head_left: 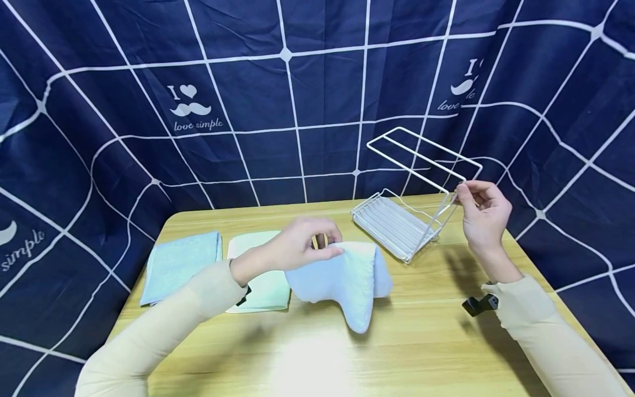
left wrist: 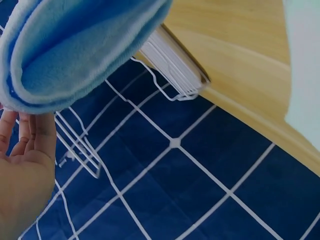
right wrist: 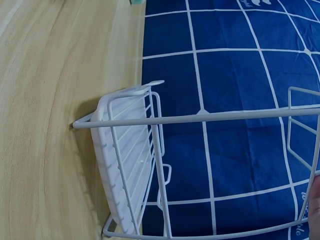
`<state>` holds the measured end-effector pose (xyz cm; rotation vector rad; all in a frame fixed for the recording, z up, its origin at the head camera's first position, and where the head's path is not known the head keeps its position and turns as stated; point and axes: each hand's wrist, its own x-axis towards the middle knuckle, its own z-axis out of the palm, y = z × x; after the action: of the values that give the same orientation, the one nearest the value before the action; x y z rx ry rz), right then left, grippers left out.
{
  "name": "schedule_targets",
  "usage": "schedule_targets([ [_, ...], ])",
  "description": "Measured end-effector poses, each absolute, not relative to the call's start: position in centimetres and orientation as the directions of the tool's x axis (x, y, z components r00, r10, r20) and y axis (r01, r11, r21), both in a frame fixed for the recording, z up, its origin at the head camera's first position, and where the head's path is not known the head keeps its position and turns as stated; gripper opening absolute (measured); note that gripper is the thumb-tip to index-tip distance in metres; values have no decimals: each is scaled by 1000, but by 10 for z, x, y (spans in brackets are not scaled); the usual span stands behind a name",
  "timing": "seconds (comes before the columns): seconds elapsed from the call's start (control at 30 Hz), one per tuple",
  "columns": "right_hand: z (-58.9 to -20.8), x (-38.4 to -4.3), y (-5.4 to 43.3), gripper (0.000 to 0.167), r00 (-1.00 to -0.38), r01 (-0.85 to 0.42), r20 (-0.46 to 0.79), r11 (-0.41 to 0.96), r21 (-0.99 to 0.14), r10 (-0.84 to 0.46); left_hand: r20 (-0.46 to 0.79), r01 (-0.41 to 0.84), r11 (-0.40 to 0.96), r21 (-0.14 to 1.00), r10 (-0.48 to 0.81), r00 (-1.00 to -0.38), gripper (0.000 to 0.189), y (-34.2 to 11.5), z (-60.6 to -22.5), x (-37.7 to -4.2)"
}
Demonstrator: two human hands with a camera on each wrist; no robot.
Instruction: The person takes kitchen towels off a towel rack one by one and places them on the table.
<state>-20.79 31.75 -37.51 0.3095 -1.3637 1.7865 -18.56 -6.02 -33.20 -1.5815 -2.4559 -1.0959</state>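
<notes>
My left hand (head_left: 310, 242) pinches a folded light-blue towel (head_left: 342, 275) by its upper edge. The towel hangs over the middle of the table, one corner drooping towards me. In the left wrist view the folded layers of the towel (left wrist: 85, 60) show close above the fingers. With thumb and fingertips, my right hand (head_left: 483, 212) grips the upper frame of a white wire rack (head_left: 424, 157) on its right side. Below that frame, the rack's slatted bottom tray (head_left: 389, 226) sits near the table's back edge. Only a sliver of the right hand (right wrist: 315, 207) shows in the right wrist view.
A blue folded cloth (head_left: 183, 264) lies at the table's left. Beside it is a pale green folded cloth (head_left: 263, 286), partly hidden by the left forearm. Behind the wooden table (head_left: 397, 347) hangs a navy curtain (head_left: 327, 94) with white lines.
</notes>
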Motion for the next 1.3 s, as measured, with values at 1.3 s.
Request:
schedule_targets([
  [1.3, -373, -208, 318, 11, -636, -716, 610, -67, -695, 473, 180, 751, 440, 493, 793, -583, 12, -31, -375, -233],
])
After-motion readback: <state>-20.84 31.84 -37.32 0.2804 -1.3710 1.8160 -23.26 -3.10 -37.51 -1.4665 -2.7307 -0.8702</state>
